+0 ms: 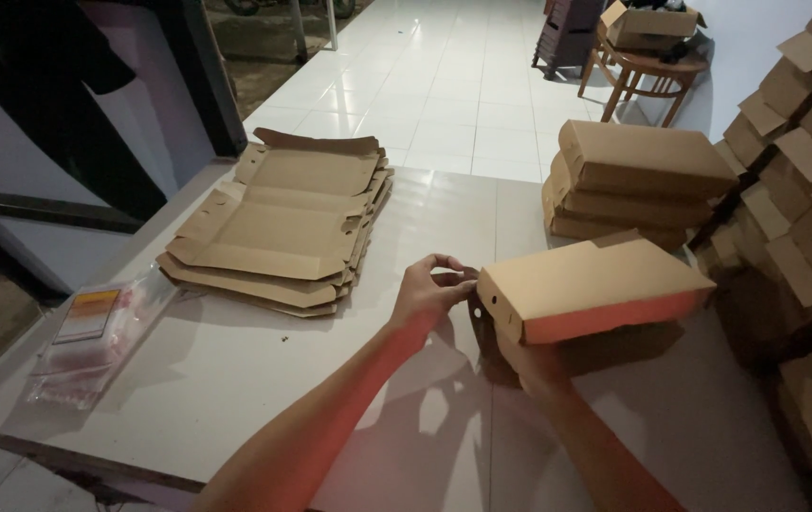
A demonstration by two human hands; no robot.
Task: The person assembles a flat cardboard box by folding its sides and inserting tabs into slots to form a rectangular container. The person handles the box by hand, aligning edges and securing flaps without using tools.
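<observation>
The left hand (429, 289) pinches the end flap of a folded brown cardboard box (595, 284) with its fingers closed together, and the right hand (529, 365) holds the same box from under, fingers clamped on its bottom. The box is lifted a little above the white table (235, 379), near its middle. A pile of flat unfolded boxes (282, 228) lies to the left, a stack of finished boxes (633, 185) sits behind, and a clear plastic bag (98, 337) rests near the left edge.

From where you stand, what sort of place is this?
Probably a small box-folding workspace: flat blanks piled on the table, folded boxes stacked beside, and both hands closing a box.
</observation>
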